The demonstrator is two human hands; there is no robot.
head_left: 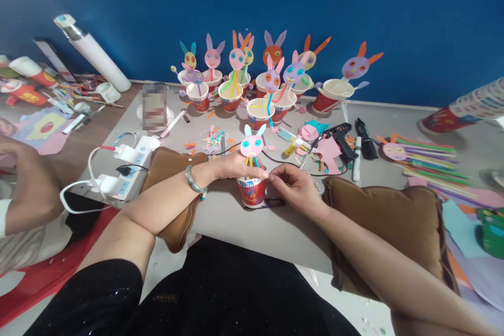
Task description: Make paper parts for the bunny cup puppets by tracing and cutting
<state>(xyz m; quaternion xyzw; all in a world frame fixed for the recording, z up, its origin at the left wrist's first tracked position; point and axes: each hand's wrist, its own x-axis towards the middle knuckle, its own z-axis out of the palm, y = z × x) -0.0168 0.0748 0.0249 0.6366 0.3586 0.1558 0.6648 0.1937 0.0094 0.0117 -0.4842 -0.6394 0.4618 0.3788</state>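
A red-and-white paper cup [252, 192] stands upright on the grey table in front of me. Above its rim rises a pink paper rabbit face [251, 145] with pale blue ears and blue eyes, on coloured strips coming up from inside. My left hand [235, 166] grips the cup at its rim, thumb along the near side. Thumb and forefinger of my right hand [296, 188] are pinched together against the cup's right edge; whatever they hold is too small to make out. Beside the cup's base lies a dark, flat oblong item [274, 202].
Several finished rabbit cups [230, 95] line the blue wall. Brown cushions [388, 226] flank my arms. A power strip [137, 168] with cables lies left, near another person's arm [31, 184]. Right of centre are a black glue gun [342, 139], paper scraps and coloured sticks [429, 157].
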